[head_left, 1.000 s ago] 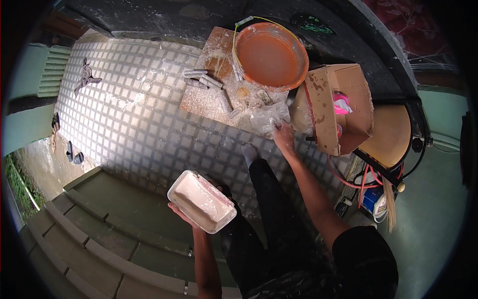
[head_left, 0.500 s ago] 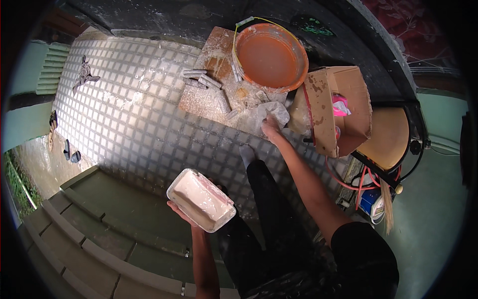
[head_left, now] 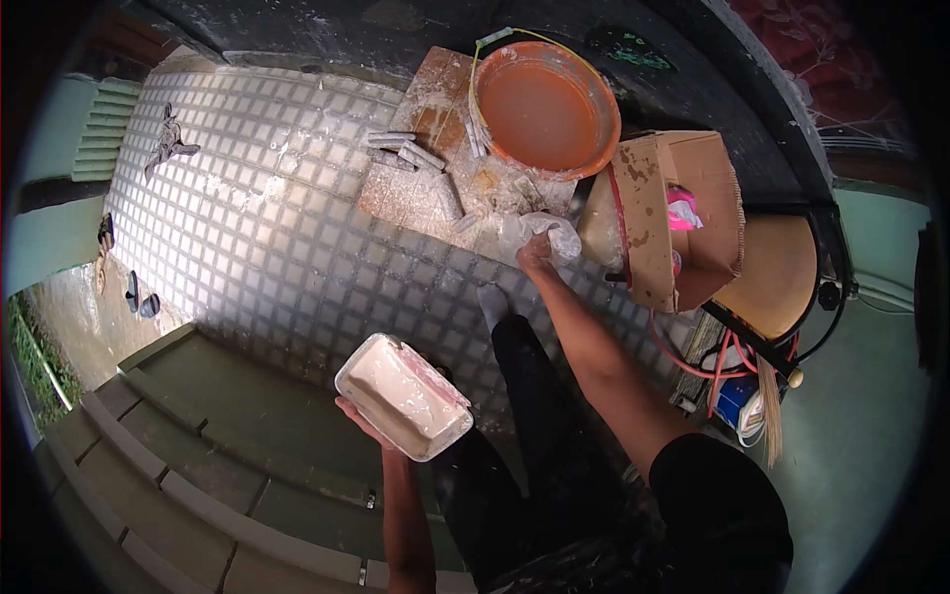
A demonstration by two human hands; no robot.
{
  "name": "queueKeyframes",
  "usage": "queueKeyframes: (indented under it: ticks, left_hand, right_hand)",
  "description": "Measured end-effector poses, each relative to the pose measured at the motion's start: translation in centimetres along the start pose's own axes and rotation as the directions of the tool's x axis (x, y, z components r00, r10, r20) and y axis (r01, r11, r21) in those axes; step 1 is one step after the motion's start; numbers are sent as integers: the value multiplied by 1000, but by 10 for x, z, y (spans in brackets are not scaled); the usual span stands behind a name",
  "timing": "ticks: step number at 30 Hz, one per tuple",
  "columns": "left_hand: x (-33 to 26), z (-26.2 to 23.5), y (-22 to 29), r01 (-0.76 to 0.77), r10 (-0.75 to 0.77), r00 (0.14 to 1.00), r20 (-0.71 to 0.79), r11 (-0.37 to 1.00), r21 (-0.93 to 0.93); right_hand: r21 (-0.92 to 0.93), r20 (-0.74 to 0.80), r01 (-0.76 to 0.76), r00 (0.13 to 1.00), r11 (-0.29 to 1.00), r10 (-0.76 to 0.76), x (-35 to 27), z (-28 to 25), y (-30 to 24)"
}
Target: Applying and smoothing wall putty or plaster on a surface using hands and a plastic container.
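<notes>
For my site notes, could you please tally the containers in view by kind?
Orange basin: 1
White tub, in left hand: 1
Cardboard box: 1
Clear bag, in right hand: 1
Total: 4

Left hand (head_left: 361, 424) cupped palm-up near the body; right hand (head_left: 534, 255) stretched forward, fingers closed.

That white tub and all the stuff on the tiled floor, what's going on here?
A person stands over a tiled floor. The left hand holds a white rectangular tub from below, coated inside with white paste. The right hand reaches down and grips a crumpled clear plastic bag at the edge of a dusty board. An orange basin and an open cardboard box sit close by.
</notes>
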State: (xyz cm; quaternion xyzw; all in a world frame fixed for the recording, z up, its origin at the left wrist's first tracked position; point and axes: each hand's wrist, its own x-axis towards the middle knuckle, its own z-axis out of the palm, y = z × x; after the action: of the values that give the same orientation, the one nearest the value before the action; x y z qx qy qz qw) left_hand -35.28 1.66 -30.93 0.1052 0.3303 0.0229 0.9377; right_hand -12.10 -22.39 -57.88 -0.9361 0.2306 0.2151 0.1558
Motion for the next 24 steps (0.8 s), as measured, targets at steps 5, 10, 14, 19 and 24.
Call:
queueKeyframes:
  ticks: [5, 10, 14, 19, 24]
  left_hand:
    - [-3, -16, 9, -47, 49, 997, -65, 998, 30]
    - [14, -4, -9, 13, -12, 999, 47, 1000, -23]
    - [-6, -31, 11, -69, 70, 996, -59, 998, 15]
    - [11, -24, -7, -107, 165, 966, 199, 956, -274]
    - [13, -28, -7, -61, 170, 938, 302, 939, -339]
  right_hand:
    - [-213, -36, 423, 897, 881, -440, -22, 5, 2]
    - [-290, -270, 283, 892, 914, -362, 71, 57, 68]
    - [-166, -147, 319, 928, 933, -343, -26, 61, -5]
    - [56, -332, 433, 858, 900, -392, -42, 7, -9]
    - [47, -186, 455, 878, 889, -440, -27, 17, 0]
